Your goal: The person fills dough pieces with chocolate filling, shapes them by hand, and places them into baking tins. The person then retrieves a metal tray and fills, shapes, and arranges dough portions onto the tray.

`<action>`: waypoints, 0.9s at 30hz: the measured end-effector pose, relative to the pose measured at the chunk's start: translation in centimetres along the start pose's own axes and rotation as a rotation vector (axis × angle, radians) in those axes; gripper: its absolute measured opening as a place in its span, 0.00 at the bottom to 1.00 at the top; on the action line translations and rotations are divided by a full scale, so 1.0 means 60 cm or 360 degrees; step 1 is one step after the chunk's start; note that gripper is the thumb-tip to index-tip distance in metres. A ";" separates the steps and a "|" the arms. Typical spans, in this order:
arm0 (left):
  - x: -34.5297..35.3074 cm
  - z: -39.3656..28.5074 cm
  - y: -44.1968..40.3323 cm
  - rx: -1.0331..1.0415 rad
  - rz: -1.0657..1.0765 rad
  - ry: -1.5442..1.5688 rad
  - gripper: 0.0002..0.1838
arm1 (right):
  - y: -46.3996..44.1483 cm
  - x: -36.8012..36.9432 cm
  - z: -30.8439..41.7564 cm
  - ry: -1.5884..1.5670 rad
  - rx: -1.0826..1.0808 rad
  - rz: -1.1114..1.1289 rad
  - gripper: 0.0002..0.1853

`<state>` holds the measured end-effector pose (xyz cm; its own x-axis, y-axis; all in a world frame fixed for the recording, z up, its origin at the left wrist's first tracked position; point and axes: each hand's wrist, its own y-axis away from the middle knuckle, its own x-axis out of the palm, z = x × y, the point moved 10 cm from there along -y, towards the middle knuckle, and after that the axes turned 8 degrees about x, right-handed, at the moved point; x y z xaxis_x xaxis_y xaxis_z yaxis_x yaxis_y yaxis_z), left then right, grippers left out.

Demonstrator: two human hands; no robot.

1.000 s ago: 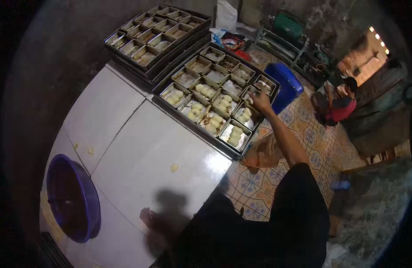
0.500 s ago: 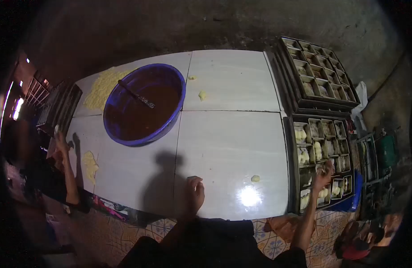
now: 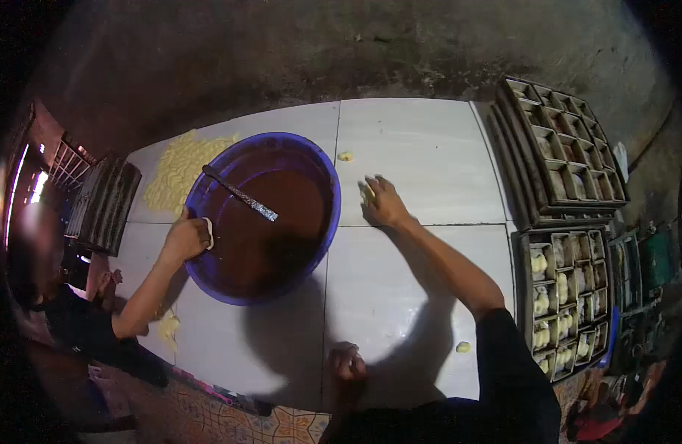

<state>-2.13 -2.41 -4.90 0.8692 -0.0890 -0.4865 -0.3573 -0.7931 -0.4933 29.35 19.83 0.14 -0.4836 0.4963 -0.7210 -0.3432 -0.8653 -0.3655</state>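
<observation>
My right hand [image 3: 387,204] reaches far across the white tiled table [image 3: 415,274], right of the purple tub. Its fingers are closed round a small piece of yellow dough [image 3: 369,194]. Close to the table's front edge, my left hand [image 3: 348,364] has its fingers curled in shadow; whether anything is inside them is hidden. Another dough piece [image 3: 345,156] lies beyond my right hand, and a third small dough lump [image 3: 463,346] sits at the front right. On the right, a rack of baking tins [image 3: 517,296] holds pale dough in several compartments.
The purple tub [image 3: 333,200] contains brown liquid and a long-handled brush or whisk [image 3: 245,198]. A co-worker's hand [image 3: 184,240] grips a pale piece at its left rim. Yellow dough pieces [image 3: 171,170] cover the back left. Stacked tins [image 3: 555,140] stand at the back right.
My right hand has left the baking tins and moved left and away from me to a dough piece. The view has shifted. The co-worker's hand has come to the tub's rim.
</observation>
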 end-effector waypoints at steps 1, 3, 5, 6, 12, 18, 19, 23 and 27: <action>0.002 0.000 0.015 0.0193 -0.0009 -0.0178 0.06 | -0.018 0.017 -0.006 0.0084 -0.0055 -0.0145 0.19; 0.023 0.033 0.055 0.0436 -0.0001 -0.0426 0.07 | -0.029 0.093 -0.033 0.0377 -0.0074 0.0078 0.15; 0.044 0.086 0.080 0.0371 0.0038 -0.0482 0.07 | -0.009 0.139 -0.050 0.0299 0.0091 0.0397 0.10; 0.054 0.114 0.093 0.0255 0.0055 -0.0460 0.08 | 0.027 0.107 -0.034 -0.0147 0.0291 0.0460 0.11; 0.073 0.063 0.010 -0.0890 0.0219 0.0956 0.17 | 0.357 -0.027 0.054 -0.1653 0.0886 0.0555 0.19; 0.100 -0.065 -0.015 -0.0785 0.0375 0.1364 0.15 | 0.503 -0.157 0.153 -0.1101 0.0843 0.0210 0.13; 0.087 -0.069 -0.006 -0.0851 0.0383 0.1143 0.14 | 0.514 -0.152 0.152 -0.1050 0.0772 0.0179 0.13; 0.071 -0.084 0.009 -0.0931 0.0362 0.1113 0.08 | 0.506 -0.176 0.149 -0.1341 0.0651 0.0021 0.19; 0.098 -0.107 0.029 -0.1443 0.0109 0.2665 0.11 | 0.501 -0.167 0.258 -0.1177 0.0045 0.0263 0.19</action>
<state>4.57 -8.15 -4.00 0.4537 -0.0979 0.8857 -0.6223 -0.7463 0.2363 11.43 -10.07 5.49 -0.9411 0.2871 -0.1786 -0.2351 -0.9352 -0.2647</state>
